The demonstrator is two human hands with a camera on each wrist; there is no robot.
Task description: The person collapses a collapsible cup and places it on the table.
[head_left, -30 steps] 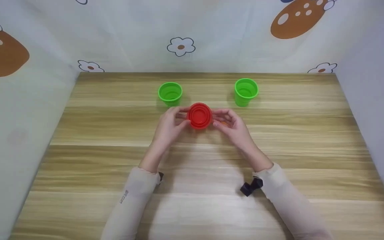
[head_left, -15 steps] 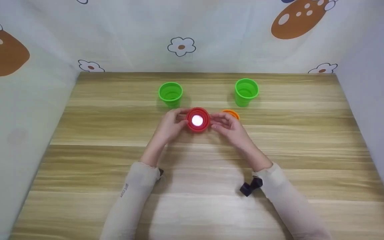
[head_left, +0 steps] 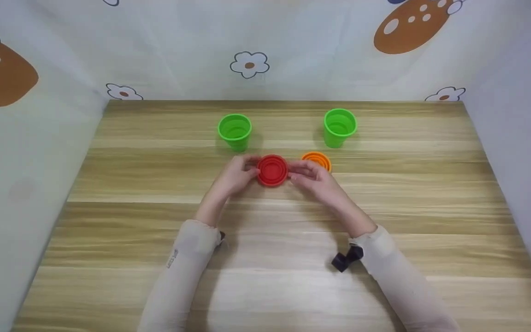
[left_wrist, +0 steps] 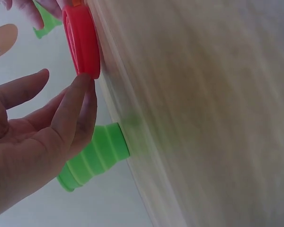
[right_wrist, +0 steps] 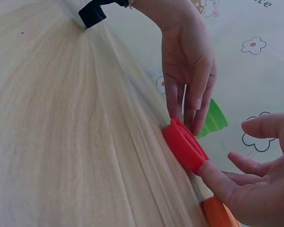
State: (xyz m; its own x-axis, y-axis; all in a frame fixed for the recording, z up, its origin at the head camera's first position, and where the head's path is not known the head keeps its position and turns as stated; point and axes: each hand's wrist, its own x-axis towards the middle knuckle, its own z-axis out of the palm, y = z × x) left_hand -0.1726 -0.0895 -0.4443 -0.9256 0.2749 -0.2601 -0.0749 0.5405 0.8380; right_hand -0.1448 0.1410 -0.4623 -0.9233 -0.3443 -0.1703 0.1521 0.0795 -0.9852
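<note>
A red collapsible cup, folded to a flat ringed disc, lies low at the wood-patterned tabletop between both hands. My left hand touches its left edge with extended fingertips; in the left wrist view the thumb stands away from the red cup. On the opposite side, my right hand has its fingertips at the rim, and the right wrist view shows that thumb apart from the red cup. Just behind the right fingers is a flattened orange collapsible cup, partly covered by them.
Two green collapsible cups stand upright and extended farther back, the left green cup just beyond my left hand and the right green cup behind the orange one. A flower-patterned cloth wall encloses the tabletop at the back and sides.
The red cup has come down and slightly toward me, both hands moving with it. More of the orange cup shows behind the right hand. The green cups have stayed in place.
</note>
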